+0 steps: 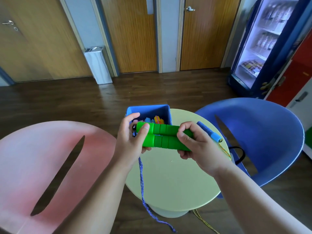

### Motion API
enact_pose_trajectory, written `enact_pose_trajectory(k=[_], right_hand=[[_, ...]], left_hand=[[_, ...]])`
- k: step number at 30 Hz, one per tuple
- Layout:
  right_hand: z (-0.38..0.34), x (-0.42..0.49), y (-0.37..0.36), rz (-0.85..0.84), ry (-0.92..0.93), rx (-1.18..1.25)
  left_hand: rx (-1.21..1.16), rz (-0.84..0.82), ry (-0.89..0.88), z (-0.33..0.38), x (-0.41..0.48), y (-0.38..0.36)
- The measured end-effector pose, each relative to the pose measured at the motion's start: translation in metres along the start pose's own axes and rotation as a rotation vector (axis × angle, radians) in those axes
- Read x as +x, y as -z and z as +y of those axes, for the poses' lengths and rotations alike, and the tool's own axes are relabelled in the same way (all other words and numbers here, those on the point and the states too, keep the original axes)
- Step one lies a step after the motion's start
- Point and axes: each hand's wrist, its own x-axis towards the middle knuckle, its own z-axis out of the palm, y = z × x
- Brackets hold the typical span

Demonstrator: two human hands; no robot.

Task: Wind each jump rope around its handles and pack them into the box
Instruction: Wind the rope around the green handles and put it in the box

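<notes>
Green foam handles (166, 138), side by side above round pale-green table (168, 179), gripped at either end by left hand (130, 144) and right hand (199, 149). Blue plastic box (162, 112) at far edge; purple braided cord (141, 179) hangs past near-left edge.

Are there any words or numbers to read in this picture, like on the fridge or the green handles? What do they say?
No text can be read anywhere in this picture.
In the drinks fridge: the bottles and packets have labels, all too blurred to read.
On the green handles: no writing shows.
On the blue box: no label shows.
</notes>
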Motion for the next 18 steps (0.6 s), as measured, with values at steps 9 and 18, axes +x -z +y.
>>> enact_pose_trajectory(k=[9, 18], right_hand=[[-0.006, 0.013, 0.008, 0.185, 0.061, 0.050], [0.021, 0.019, -0.031, 0.234, 0.083, 0.091]], left_hand=[[-0.167, 0.122, 0.156, -0.016, -0.012, 0.009], [-0.035, 0.031, 0.217, -0.020, -0.041, -0.015]])
